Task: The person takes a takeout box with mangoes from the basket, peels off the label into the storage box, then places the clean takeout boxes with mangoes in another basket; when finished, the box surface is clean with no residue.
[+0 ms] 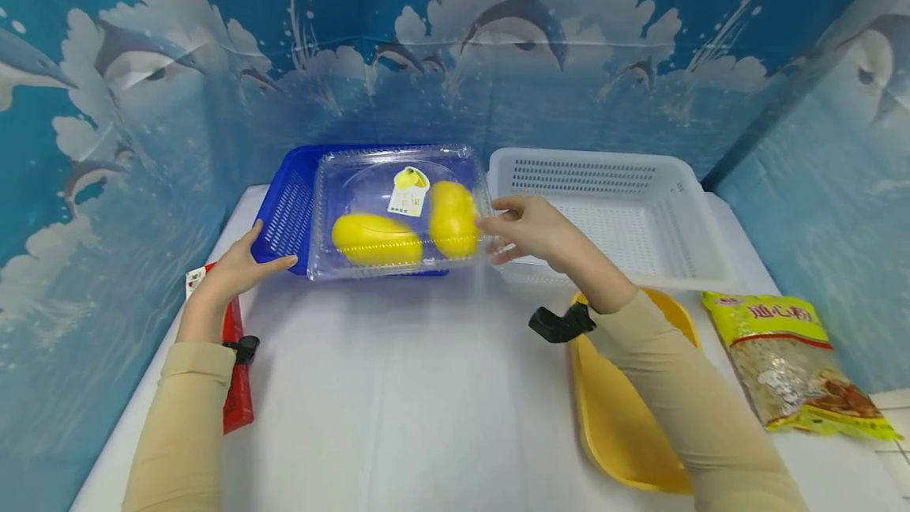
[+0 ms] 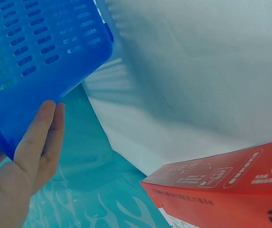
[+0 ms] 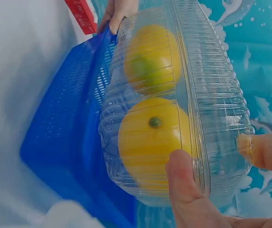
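My right hand (image 1: pixel 524 229) grips the right end of a clear plastic clamshell box (image 1: pixel 370 180), thumb on one side and fingers on the other in the right wrist view. Inside the box lie two oblong yellow fruits (image 1: pixel 377 240), and a fruit label (image 1: pixel 408 191) sits on its lid. The box is held over a blue perforated basket (image 1: pixel 284 212), hiding much of it. At the basket's left front corner, my left hand (image 1: pixel 237 265) holds the rim between thumb and fingers. The left wrist view shows its fingers (image 2: pixel 43 128) along the basket's outer wall.
To the right of the blue basket stands a white perforated basket (image 1: pixel 604 220). A yellow tray (image 1: pixel 618 409) lies partly under my right forearm. A bag of pasta (image 1: pixel 796 362) is at the far right. Beside my left forearm lies a red box (image 1: pixel 238 397). Dolphin-print curtains (image 1: pixel 455 93) enclose the white table.
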`<state>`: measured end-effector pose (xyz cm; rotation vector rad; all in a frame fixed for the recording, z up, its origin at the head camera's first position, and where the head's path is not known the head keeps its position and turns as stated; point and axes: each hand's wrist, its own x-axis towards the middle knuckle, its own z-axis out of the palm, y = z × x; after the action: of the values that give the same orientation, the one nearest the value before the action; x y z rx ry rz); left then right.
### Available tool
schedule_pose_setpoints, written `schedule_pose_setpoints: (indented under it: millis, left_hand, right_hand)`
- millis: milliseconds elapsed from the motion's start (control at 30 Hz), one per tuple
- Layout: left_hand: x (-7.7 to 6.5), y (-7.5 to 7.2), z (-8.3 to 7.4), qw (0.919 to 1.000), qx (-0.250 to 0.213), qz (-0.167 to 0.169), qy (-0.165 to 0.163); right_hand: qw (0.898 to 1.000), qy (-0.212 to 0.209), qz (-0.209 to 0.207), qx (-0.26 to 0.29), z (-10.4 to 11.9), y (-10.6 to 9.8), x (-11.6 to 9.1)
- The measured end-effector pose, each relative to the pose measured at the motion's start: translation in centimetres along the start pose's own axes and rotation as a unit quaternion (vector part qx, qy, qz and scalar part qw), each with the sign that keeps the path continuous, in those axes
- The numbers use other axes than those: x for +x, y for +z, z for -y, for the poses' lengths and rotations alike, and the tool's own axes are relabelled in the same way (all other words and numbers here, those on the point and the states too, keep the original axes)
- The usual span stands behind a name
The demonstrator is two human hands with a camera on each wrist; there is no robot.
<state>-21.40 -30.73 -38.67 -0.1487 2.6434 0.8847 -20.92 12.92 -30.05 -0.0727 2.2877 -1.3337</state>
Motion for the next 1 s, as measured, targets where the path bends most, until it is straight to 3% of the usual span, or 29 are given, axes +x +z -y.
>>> schedule_pose_setpoints:
  millis: [233, 400, 533, 733, 867, 1000]
  left_hand:
    - [0.0, -0.1, -0.1, 1.0, -0.001, 0.006, -0.005]
    - [0.0, -0.1, 0.0, 0.9999, -0.002, 0.013, -0.008]
    - [-0.1, -0.1, -0.1, 0.9998, -0.007, 0.013, -0.014]
    - [0.1, -0.2, -0.2, 0.9997, -0.01, 0.014, -0.02]
    - [0.1, -0.2, -0.1, 0.9995, -0.018, 0.015, -0.022]
    - [-0.1, 0.0, -0.3, 0.9993, -0.024, 0.017, -0.022]
  right_hand:
    - [0.999, -0.017, -0.011, -0.029, -4.5, -0.8, -5.8]
    - [0.998, -0.037, -0.028, -0.041, -8.0, 0.3, -9.4]
    - [0.998, -0.023, -0.05, -0.041, -9.9, 1.5, -11.2]
    - [0.999, -0.014, -0.051, 0.013, -11.5, 3.5, -12.5]
    - [0.998, -0.016, -0.034, 0.044, -12.5, 4.3, -12.3]
    - [0.998, 0.003, -0.042, 0.042, -13.5, 5.1, -11.8]
